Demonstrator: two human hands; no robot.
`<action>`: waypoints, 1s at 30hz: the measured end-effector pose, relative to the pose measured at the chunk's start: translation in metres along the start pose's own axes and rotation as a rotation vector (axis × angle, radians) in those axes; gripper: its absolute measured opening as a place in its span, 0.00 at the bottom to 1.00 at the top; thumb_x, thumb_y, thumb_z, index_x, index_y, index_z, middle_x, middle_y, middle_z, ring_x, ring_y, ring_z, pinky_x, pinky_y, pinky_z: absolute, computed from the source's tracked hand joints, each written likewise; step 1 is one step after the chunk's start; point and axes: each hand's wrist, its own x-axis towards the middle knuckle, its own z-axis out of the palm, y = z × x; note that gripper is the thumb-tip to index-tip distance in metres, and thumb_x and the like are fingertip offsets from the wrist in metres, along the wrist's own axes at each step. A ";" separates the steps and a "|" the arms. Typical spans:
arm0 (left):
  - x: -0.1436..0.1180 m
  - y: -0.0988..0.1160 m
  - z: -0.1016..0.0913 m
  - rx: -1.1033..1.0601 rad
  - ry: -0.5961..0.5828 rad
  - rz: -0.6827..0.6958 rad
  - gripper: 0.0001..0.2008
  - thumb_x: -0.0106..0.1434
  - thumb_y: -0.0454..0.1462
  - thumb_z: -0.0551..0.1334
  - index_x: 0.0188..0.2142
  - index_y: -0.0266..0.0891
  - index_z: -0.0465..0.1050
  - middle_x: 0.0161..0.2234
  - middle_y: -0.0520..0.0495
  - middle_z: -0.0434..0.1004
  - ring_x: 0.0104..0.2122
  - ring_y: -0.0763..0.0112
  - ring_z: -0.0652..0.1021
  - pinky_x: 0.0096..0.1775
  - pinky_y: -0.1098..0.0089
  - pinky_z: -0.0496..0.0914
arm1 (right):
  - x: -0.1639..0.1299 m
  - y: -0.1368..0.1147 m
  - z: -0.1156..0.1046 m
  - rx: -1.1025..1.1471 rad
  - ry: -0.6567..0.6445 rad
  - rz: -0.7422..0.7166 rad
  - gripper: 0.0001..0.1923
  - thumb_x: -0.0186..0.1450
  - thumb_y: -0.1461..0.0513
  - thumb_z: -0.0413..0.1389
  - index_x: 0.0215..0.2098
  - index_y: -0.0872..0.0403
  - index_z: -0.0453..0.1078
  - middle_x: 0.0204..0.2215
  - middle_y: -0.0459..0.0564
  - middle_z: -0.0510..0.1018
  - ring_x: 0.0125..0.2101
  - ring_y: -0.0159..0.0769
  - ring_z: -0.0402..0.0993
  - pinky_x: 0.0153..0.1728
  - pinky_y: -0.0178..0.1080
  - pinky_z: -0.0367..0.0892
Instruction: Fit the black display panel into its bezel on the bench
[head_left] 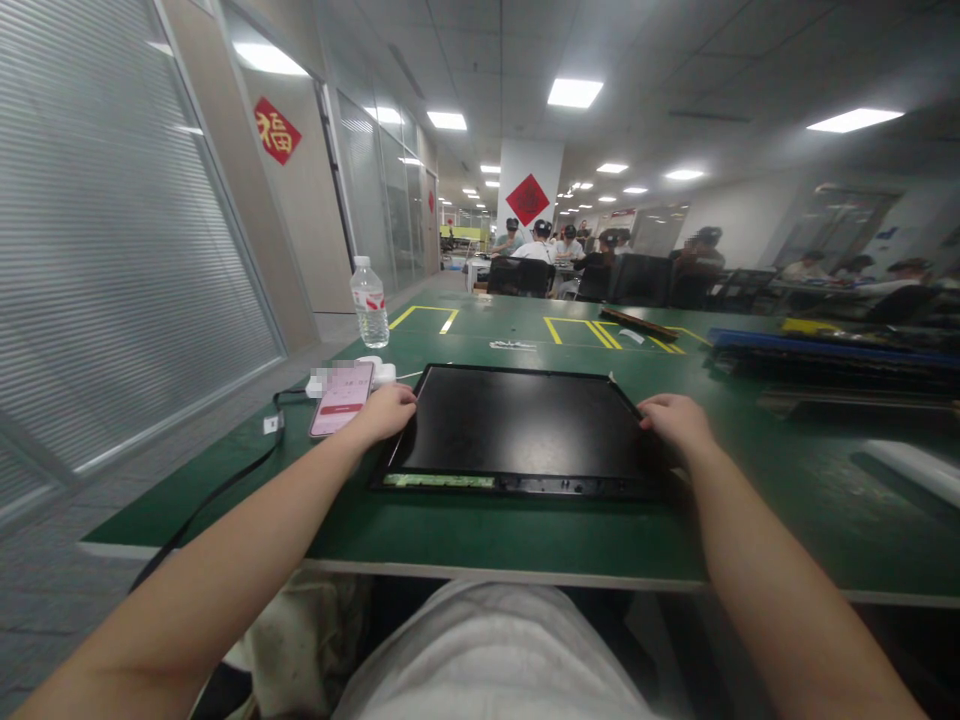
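Observation:
A black flat display panel lies screen up on the green table in front of me. Along its near edge runs a green circuit strip. My left hand is closed on the panel's left edge, its fingers curled at the rim. At the opposite side my right hand pinches the right edge. The undersides of both grips are hidden. Just left of my left hand lies a phone with a lit pink screen, beside a white charger.
A water bottle stands at the far left. Dark and blue strips are stacked on the right, near a white bar. A long brown strip lies at the back. A black cable crosses the left edge. People sit at tables beyond.

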 end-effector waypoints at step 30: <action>0.001 -0.005 -0.002 0.468 -0.124 0.159 0.14 0.55 0.35 0.56 0.25 0.40 0.82 0.38 0.41 0.83 0.43 0.51 0.81 0.48 0.61 0.73 | -0.001 -0.001 0.000 -0.011 0.002 -0.025 0.12 0.58 0.59 0.56 0.36 0.52 0.80 0.28 0.50 0.83 0.33 0.40 0.77 0.32 0.36 0.65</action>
